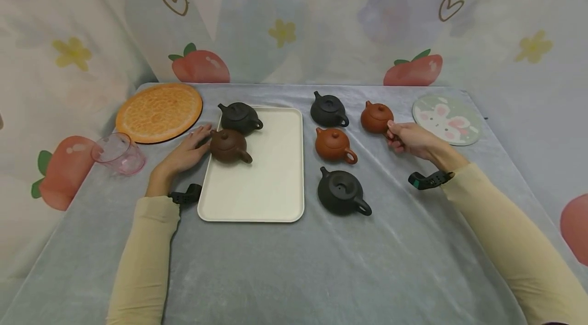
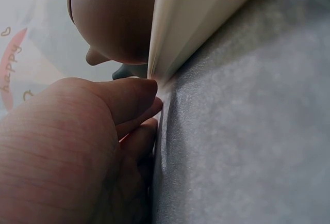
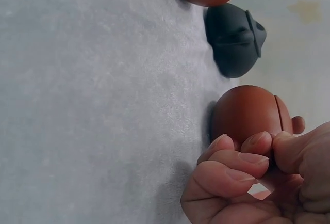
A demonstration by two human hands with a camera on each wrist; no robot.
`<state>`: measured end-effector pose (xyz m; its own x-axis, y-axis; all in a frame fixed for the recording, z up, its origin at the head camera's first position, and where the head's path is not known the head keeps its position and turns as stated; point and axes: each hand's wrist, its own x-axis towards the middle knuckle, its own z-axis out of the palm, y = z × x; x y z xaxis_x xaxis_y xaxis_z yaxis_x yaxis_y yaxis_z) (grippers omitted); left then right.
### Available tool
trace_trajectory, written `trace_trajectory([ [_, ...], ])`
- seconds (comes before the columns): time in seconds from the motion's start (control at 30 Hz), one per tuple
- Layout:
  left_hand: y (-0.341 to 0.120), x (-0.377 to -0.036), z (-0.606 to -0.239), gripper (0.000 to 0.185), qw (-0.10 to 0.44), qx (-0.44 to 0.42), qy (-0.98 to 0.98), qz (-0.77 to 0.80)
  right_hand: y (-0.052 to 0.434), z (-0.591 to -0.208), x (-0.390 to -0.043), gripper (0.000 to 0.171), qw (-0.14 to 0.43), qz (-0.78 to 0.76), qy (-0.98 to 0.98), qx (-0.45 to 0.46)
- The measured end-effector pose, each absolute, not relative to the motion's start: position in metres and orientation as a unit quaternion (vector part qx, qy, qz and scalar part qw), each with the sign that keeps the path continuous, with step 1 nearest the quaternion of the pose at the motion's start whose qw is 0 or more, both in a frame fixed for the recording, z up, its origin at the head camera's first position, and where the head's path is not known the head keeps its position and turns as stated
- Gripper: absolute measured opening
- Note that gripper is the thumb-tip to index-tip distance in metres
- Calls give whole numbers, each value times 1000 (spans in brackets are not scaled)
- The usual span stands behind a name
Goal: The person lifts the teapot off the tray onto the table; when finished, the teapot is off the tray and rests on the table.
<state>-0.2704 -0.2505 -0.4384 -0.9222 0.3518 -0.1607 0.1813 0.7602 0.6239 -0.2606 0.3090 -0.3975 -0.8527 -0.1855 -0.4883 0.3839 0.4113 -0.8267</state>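
Observation:
A cream tray (image 1: pixel 271 187) lies left of centre and carries a dark teapot (image 1: pixel 239 117) and a brown teapot (image 1: pixel 228 146). My left hand (image 1: pixel 193 146) rests on the cloth at the tray's left rim (image 2: pixel 196 22), its fingers relaxed beside the brown teapot (image 2: pixel 113 17); I cannot tell whether they touch it. My right hand (image 1: pixel 398 136) pinches the handle of a red-brown teapot (image 1: pixel 375 117), which stands on the cloth. In the right wrist view its curled fingers (image 3: pixel 242 157) sit against that teapot (image 3: pixel 245 113).
Three more teapots stand on the grey cloth right of the tray: a dark one (image 1: pixel 328 109), an orange one (image 1: pixel 334 144) and a black one (image 1: pixel 342 191). An orange round mat (image 1: pixel 158 111), a tipped pink cup (image 1: pixel 118 154) and a bunny coaster (image 1: pixel 445 119) lie at the sides.

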Motion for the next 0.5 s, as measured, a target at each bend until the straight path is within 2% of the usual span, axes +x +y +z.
trace_trajectory([
  [0.5,-251,-272,-440,56,139,135,928,318,308,-397,-281,43,280,-559,776,80],
])
